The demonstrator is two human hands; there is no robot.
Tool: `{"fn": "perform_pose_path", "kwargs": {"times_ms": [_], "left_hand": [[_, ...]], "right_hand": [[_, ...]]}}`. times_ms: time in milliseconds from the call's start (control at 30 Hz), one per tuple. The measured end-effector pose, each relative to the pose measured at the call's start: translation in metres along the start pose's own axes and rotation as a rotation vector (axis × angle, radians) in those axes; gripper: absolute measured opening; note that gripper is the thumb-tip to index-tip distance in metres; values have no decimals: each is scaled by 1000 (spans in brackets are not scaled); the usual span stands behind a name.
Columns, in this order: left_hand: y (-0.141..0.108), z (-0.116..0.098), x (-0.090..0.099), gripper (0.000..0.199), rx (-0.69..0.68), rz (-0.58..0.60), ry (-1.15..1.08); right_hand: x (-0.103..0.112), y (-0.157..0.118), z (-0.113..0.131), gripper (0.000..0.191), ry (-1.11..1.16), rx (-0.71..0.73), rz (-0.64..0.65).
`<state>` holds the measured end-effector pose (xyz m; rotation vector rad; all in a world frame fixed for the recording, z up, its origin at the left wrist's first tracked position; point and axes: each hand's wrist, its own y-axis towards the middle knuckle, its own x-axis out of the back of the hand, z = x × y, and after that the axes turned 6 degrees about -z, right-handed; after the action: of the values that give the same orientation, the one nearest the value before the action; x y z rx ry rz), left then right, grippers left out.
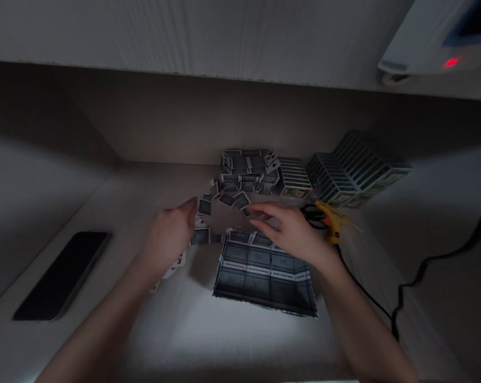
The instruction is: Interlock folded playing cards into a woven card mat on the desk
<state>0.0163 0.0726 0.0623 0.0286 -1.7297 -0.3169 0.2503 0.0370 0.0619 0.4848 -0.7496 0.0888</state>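
Observation:
My left hand [172, 229] is closed, its fingertips pinched at the edge of a patterned playing card [204, 207]. Thumb and fingers of my right hand [286, 227] are apart, with nothing seen between them. Just beyond those fingertips lie loose playing cards [226, 200], face down. An open box made of joined cards [260, 271] rests in front of my right hand, partly behind its wrist. Several face-up cards [179, 260] lie under and beside my left hand, partly hidden by it.
Farther back stands a block built of cards [246, 162], with slatted stacks [294, 175] and a stepped stack [354, 170] beside it. A yellow glue gun [333, 221] with a black cord [364, 287] lies right. A phone [63, 276] lies left. A shelf edge [240, 80] overhangs.

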Motion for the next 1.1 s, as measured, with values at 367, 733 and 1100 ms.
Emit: {"fn": "perform_pose_path", "kwargs": {"times_ms": [367,733,1100], "left_hand": [[34,-72,21,40,-236,-62,-680],[29,-72,17,39,-360,104,-830],[28,-66,23,37,-467,27,-784]], "right_hand": [[-5,-2,17,93,-221,151,-96],[-10,-1,13,51,-285,8,-219],[-6,2,5,19,222,-193,-291]]}}
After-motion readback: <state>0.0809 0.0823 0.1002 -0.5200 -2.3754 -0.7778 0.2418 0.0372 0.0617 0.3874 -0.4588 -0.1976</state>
